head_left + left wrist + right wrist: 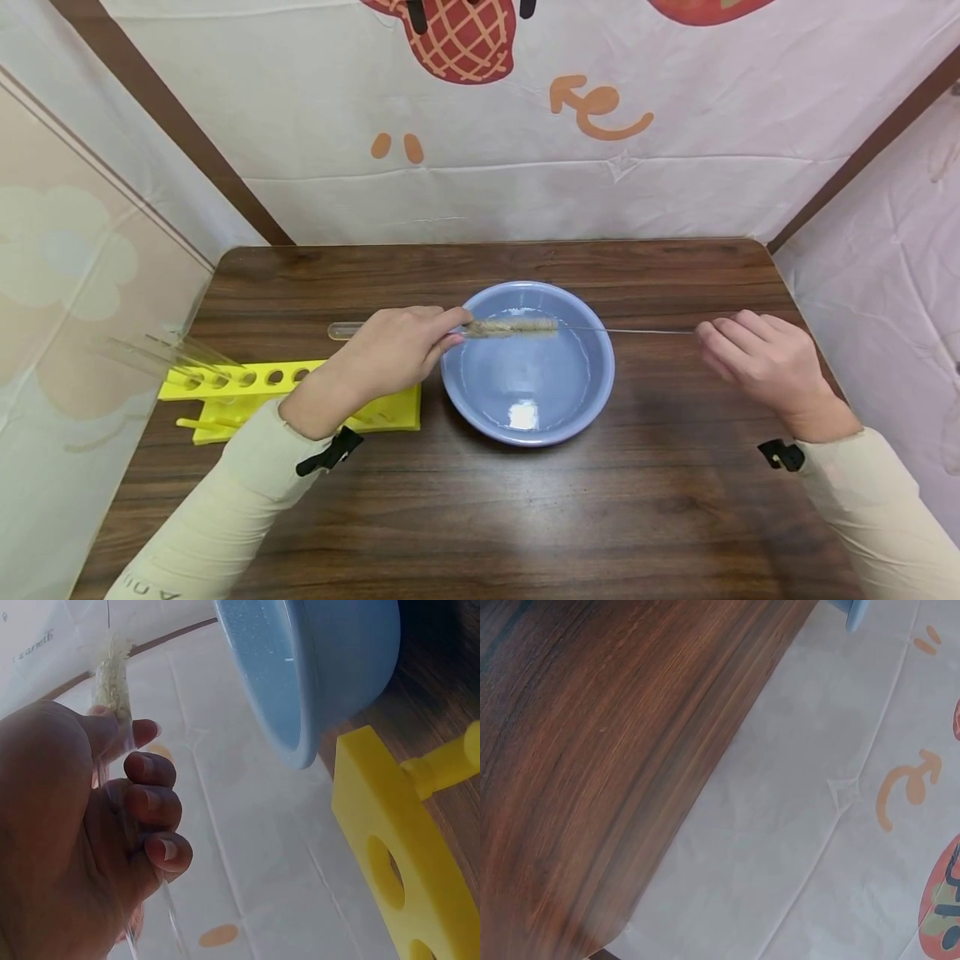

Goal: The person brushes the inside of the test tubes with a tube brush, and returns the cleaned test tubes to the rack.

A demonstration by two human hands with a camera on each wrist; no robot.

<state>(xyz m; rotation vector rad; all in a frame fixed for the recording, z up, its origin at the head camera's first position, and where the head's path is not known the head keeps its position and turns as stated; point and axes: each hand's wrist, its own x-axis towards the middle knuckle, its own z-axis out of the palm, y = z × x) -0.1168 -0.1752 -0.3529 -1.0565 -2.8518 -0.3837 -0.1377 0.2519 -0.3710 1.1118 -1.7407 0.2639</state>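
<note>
My left hand (397,346) grips a clear glass test tube (343,331), its rounded end sticking out to the left of the hand. A bristled test tube brush (517,328) lies at the tube's mouth; in the left wrist view its bristles (112,684) sit partly inside the glass, with a tuft outside. Its thin wire handle (645,331) runs right to my right hand (761,358), whose curled fingers pinch the end. Both tools are level above a blue basin (525,440) holding some water. The right wrist view does not show the right hand.
A yellow test tube rack (258,379) stands left of the basin, partly behind the left forearm. Several clear tubes (198,354) lean in its left holes. The wooden table (525,525) ends at a printed cloth (510,200) at the back.
</note>
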